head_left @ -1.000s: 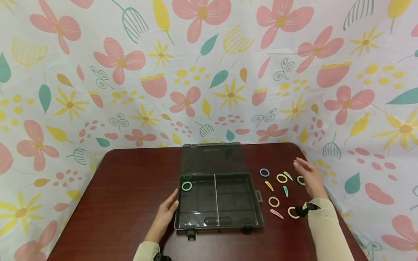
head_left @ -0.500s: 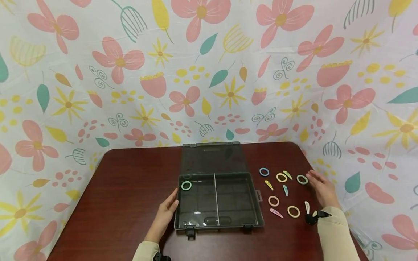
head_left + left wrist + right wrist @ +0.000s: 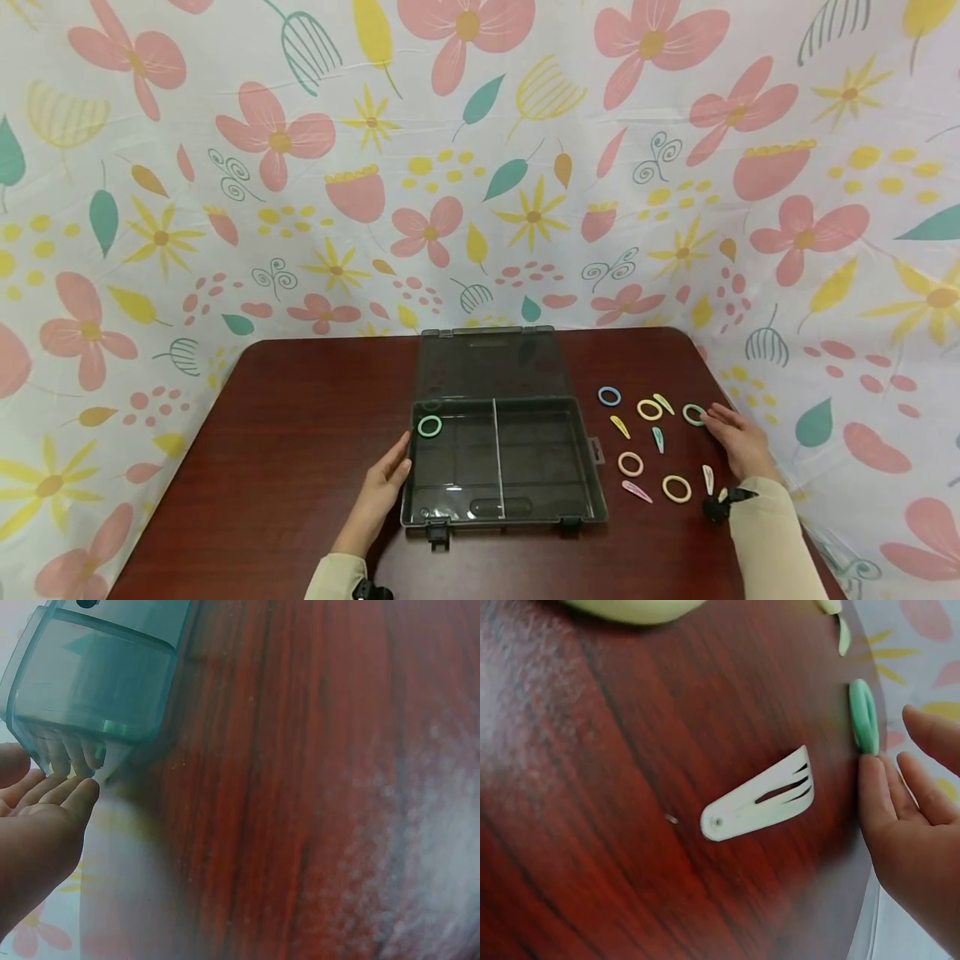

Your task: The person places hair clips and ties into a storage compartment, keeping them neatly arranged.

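Observation:
The transparent dark organizer box (image 3: 457, 467) stands with its lid (image 3: 487, 362) folded back, and a divider splits it into two compartments. A mint hair tie (image 3: 430, 427) lies in the left compartment. My left hand (image 3: 380, 492) rests its extended fingers against the box's left wall, as the left wrist view also shows. At the right, my right hand (image 3: 738, 437) has its fingertips at the edge of a green hair tie (image 3: 863, 718), touching it with fingers fairly straight and thumb apart. Beside the right wrist lies a white snap hair clip (image 3: 761, 799).
Right of the box lie a blue hair tie (image 3: 609, 396), a yellow hair tie (image 3: 649, 410), a peach hair tie (image 3: 631, 464), a cream hair tie (image 3: 677, 489), a yellow clip (image 3: 620, 427), a teal clip (image 3: 657, 440), a pink clip (image 3: 637, 492) and a light green clip (image 3: 663, 404).
My right hand has moved right and toward me, then slightly left to the green hair tie. The white clip has come into sight. The left hand and box stay put.

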`<move>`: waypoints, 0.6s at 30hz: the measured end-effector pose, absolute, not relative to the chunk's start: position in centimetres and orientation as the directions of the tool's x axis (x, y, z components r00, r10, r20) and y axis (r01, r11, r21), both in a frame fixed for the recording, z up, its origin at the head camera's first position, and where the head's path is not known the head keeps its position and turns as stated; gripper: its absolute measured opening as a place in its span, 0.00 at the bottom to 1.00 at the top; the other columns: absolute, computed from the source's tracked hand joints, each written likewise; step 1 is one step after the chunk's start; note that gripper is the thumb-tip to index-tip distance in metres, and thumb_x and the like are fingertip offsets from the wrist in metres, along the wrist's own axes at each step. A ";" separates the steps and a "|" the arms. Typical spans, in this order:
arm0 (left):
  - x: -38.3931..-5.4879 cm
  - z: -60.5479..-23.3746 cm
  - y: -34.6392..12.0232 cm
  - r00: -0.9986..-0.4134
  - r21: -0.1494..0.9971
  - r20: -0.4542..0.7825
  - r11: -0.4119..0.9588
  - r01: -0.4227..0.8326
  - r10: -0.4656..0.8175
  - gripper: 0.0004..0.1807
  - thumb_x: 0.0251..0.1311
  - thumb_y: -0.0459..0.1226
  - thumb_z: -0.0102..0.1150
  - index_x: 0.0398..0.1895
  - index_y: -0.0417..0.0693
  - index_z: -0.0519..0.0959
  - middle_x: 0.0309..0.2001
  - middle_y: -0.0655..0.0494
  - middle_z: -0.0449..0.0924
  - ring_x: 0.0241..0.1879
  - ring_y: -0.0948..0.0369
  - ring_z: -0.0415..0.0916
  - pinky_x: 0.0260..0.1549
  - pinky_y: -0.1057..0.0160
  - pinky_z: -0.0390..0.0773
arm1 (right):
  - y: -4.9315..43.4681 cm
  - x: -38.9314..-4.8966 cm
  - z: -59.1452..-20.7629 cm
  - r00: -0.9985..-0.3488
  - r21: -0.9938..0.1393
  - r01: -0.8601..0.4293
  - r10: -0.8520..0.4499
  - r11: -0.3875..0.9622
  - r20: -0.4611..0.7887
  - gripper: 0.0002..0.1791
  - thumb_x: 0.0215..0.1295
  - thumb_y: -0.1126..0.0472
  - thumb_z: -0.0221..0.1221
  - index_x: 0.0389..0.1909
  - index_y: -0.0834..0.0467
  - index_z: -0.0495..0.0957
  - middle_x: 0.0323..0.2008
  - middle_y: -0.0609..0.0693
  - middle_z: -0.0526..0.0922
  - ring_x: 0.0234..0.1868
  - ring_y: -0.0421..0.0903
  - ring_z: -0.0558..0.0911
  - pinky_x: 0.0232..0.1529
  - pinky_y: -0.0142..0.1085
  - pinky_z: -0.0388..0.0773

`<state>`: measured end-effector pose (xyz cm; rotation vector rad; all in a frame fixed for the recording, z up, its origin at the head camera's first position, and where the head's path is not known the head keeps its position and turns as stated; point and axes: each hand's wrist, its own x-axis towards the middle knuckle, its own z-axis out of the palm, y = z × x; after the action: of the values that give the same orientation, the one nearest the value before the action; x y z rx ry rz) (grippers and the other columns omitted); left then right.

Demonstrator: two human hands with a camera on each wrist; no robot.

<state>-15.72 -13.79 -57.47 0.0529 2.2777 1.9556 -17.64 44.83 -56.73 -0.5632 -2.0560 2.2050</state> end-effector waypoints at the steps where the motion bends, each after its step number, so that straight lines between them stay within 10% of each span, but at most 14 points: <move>1: -15.7 -57.4 -13.8 -0.990 0.986 -0.080 0.154 -0.061 0.119 0.28 0.71 0.30 0.47 0.73 0.44 0.59 0.72 0.44 0.55 0.71 0.45 0.52 0.65 0.44 0.58 | 44.9 -17.7 -56.9 -0.929 -0.978 0.206 0.308 -0.024 -0.203 0.29 0.66 0.61 0.61 0.67 0.58 0.66 0.34 0.24 0.79 0.37 0.20 0.76 0.40 0.15 0.71; 18: -15.6 -57.4 -13.7 -0.990 0.988 -0.080 0.138 -0.064 0.119 0.28 0.71 0.30 0.46 0.73 0.44 0.59 0.72 0.44 0.56 0.71 0.45 0.51 0.65 0.44 0.57 | 44.5 -18.5 -57.5 -0.917 -0.885 0.288 0.373 0.365 -0.144 0.32 0.63 0.57 0.64 0.60 0.74 0.70 0.30 0.31 0.77 0.31 0.25 0.73 0.34 0.21 0.73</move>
<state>-15.63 -13.71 -57.42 0.0549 2.2609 1.9750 -18.47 44.54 -57.46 -0.6135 -2.5279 1.6129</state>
